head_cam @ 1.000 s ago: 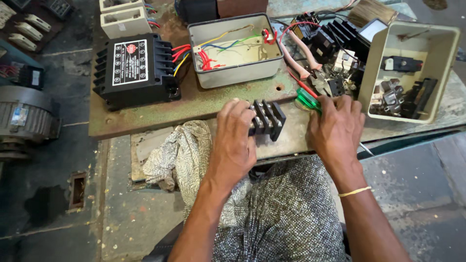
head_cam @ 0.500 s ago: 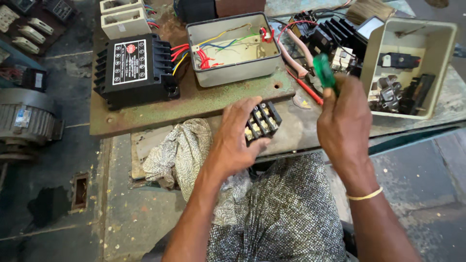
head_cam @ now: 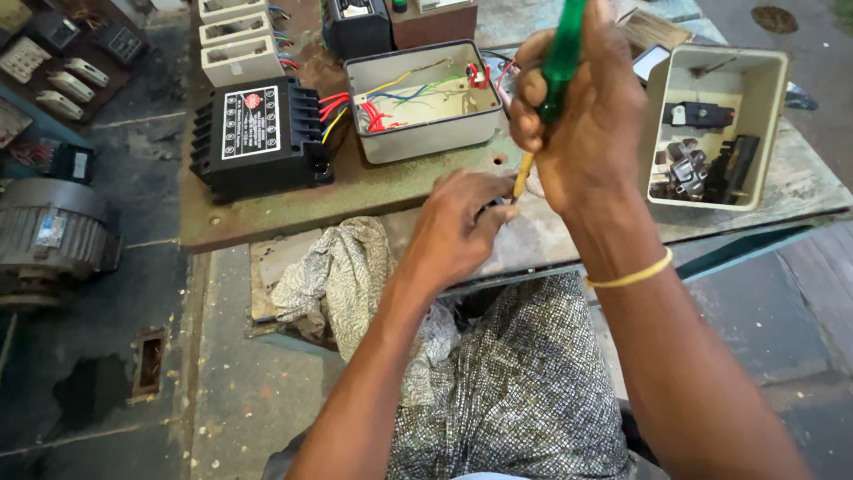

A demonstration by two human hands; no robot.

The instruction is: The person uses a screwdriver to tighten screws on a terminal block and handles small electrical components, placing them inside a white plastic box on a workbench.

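Note:
My right hand (head_cam: pixel 582 116) grips a green-handled screwdriver (head_cam: pixel 560 53) upright, its yellowish shaft pointing down toward my left hand. My left hand (head_cam: pixel 462 227) is closed around a small black terminal block, which is almost wholly hidden under the fingers. The screwdriver tip sits right at the top of that hidden block. Both hands hover over the near edge of the rusty metal workbench (head_cam: pixel 373 191). A yellow band circles my right wrist.
A black transformer-like unit (head_cam: pixel 262 133) and an open grey box with coloured wires (head_cam: pixel 422 98) stand on the bench. A beige tray of black parts (head_cam: pixel 711 124) is at right. A crumpled cloth (head_cam: pixel 342 276) lies near my lap. A motor (head_cam: pixel 49 240) sits on the floor left.
My right hand has lifted the green screwdriver off the bench, turned it upright and brought its tip down to the terminal block. My left hand closed more tightly around the block.

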